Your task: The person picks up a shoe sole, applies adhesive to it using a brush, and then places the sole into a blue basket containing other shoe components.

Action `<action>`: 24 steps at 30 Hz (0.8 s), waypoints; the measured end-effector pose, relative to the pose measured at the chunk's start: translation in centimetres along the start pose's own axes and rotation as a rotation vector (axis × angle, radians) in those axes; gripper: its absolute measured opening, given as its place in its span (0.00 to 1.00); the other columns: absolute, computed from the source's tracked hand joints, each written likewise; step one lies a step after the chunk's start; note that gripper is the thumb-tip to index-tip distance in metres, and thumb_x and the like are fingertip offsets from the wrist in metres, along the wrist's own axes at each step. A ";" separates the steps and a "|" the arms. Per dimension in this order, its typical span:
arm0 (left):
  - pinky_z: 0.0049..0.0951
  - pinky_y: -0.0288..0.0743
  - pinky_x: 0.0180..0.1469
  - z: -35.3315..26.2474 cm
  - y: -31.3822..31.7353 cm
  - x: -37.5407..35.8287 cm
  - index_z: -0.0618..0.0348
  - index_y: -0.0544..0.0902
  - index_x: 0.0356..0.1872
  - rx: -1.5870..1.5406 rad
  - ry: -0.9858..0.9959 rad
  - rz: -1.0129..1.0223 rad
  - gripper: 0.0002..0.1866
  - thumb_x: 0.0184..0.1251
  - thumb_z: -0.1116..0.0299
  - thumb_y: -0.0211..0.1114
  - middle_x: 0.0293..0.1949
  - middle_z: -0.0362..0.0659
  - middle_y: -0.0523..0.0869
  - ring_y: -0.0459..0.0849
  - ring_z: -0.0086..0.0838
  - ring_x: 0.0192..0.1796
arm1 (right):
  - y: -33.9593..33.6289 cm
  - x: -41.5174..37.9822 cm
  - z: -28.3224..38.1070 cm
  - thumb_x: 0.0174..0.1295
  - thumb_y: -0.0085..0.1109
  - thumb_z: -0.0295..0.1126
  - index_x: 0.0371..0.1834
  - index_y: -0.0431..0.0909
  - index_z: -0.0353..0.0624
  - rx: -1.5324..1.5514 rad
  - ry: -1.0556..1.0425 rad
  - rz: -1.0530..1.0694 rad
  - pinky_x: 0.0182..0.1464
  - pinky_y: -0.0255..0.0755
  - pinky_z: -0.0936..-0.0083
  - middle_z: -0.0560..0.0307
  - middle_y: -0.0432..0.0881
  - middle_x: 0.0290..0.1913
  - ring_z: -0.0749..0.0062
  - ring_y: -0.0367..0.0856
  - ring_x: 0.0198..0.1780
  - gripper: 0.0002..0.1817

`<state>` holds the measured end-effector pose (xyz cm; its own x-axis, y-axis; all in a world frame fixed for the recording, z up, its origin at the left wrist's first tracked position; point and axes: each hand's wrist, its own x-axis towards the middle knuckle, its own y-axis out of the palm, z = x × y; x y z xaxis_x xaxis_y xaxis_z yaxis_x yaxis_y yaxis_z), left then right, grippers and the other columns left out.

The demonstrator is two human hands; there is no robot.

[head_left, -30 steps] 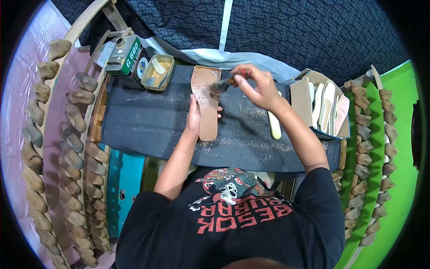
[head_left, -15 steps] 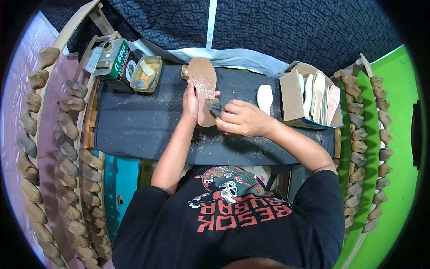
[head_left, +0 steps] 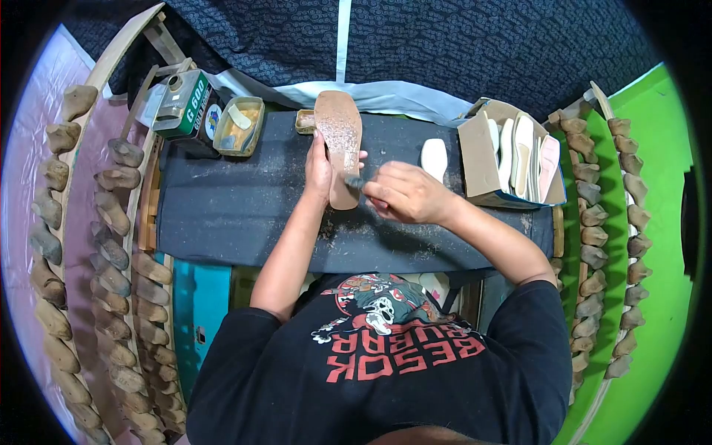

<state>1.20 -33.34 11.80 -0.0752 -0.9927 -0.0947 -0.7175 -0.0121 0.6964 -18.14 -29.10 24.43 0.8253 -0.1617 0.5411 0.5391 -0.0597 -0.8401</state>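
Nearest, at the bottom of the view, a black T-shirt (head_left: 400,393) with red lettering and a skull print. Beyond it, held up over the worktable (head_left: 237,208), a tan shoe sole (head_left: 338,111): broad, squared-off end away from the body, narrow rounded end towards it. Glossy and speckled across the middle, smoother and more matt at both ends. Gripped along its left edge by the left hand (head_left: 319,174), thumb on the upper face, fingertips showing at the opposite edge. In the right hand (head_left: 408,194), curled fingers pinching a dark-tipped tool (head_left: 354,181), tip over the sole's narrow half; contact hard to tell.

Underneath, dark cloth strewn with pale crumbs. Farther along, to the right, a white sole-shaped piece (head_left: 434,157) lying near a cardboard box (head_left: 478,167) full of upright white and pink pieces. Just left of the sole's broad end, a small container (head_left: 303,123); farther left, a tub (head_left: 237,150) of yellowish contents beside a green-and-black "G 600" tin (head_left: 185,111).

On both sides, racks of wooden shoe lasts (head_left: 113,278), against pinkish sheeting at left and a bright green wall (head_left: 660,319) at right. Farthest back, white cloth and a dark patterned curtain (head_left: 460,52).
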 end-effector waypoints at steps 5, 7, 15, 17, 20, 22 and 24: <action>0.41 0.90 0.41 -0.3 0.9 -0.3 0.63 0.70 0.69 0.016 -0.041 0.069 0.37 0.84 0.37 0.34 0.53 0.55 0.87 0.92 0.47 0.44 | -1.7 0.5 -0.5 0.61 0.68 0.27 0.48 0.77 0.39 0.275 0.211 -0.032 0.38 0.76 0.62 0.52 0.78 0.31 0.56 0.81 0.34 0.14; 0.40 0.90 0.41 -0.2 1.8 -0.5 0.62 0.70 0.69 0.066 0.045 0.033 0.37 0.84 0.37 0.34 0.55 0.55 0.86 0.92 0.46 0.44 | -1.8 0.2 -2.7 0.63 0.65 0.23 0.50 0.77 0.37 0.218 0.334 -0.117 0.40 0.79 0.68 0.50 0.83 0.37 0.59 0.84 0.36 0.13; 0.39 0.89 0.43 -0.2 2.9 -1.6 0.60 0.71 0.70 0.109 -0.029 0.096 0.36 0.84 0.38 0.35 0.56 0.53 0.85 0.91 0.41 0.46 | -3.1 0.6 -5.7 0.63 0.66 0.22 0.48 0.78 0.37 -0.065 0.342 -0.250 0.39 0.79 0.68 0.51 0.83 0.35 0.61 0.85 0.34 0.12; 0.39 0.90 0.42 0.5 2.5 -0.9 0.61 0.70 0.69 0.081 -0.010 0.101 0.36 0.85 0.39 0.34 0.56 0.55 0.85 0.91 0.42 0.46 | -2.8 1.1 -4.2 0.59 0.68 0.21 0.48 0.76 0.40 -0.053 0.233 -0.185 0.35 0.75 0.64 0.54 0.77 0.29 0.59 0.80 0.30 0.15; 0.39 0.90 0.42 1.3 1.8 0.4 0.62 0.71 0.68 0.030 0.130 -0.028 0.35 0.85 0.39 0.34 0.53 0.54 0.86 0.91 0.41 0.44 | -1.5 1.0 -2.0 0.57 0.70 0.20 0.47 0.76 0.39 0.068 0.131 -0.130 0.33 0.72 0.63 0.57 0.74 0.28 0.61 0.77 0.28 0.16; 0.39 0.90 0.42 0.9 1.4 0.4 0.62 0.73 0.67 0.028 0.012 0.003 0.35 0.85 0.39 0.35 0.52 0.53 0.87 0.91 0.40 0.44 | -1.2 0.7 -0.4 0.57 0.68 0.23 0.45 0.77 0.39 0.126 0.147 -0.055 0.37 0.75 0.63 0.57 0.77 0.29 0.57 0.80 0.31 0.14; 0.39 0.90 0.42 0.8 1.1 0.4 0.62 0.74 0.67 -0.023 -0.021 0.027 0.36 0.85 0.39 0.36 0.51 0.53 0.87 0.91 0.40 0.43 | -1.5 0.9 -0.3 0.58 0.68 0.23 0.45 0.77 0.39 0.182 0.134 -0.018 0.37 0.75 0.63 0.57 0.77 0.30 0.57 0.80 0.32 0.14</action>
<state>-0.16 -33.70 11.94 -0.1093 -0.9899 -0.0909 -0.6989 0.0115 0.7151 -18.21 -29.45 26.14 0.7921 -0.2928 0.5356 0.5850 0.1134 -0.8031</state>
